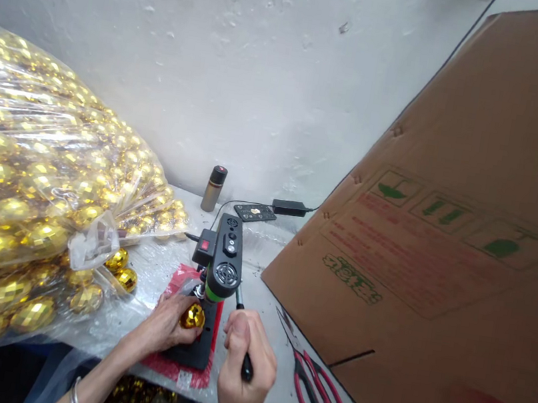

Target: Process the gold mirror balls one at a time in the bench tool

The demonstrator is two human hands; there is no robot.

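A gold mirrored ball (193,317) is gripped between the thumb and fingers of my left hand (172,324), under the head of a small black press (228,256). The press stands on a red plastic sheet (163,366) on the table. My right hand (249,360) is wrapped round the black-gripped lever (247,368) at the right side of the press. The contact between the ball and the press tip is partly hidden by my left fingers.
A large clear bag of gold balls (40,174) fills the left, with loose gold balls (126,279) beside it. Red-handled scissors (316,390) lie right, by a big cardboard box (448,221). Behind the press are a bottle (213,188) and a black adapter (289,208).
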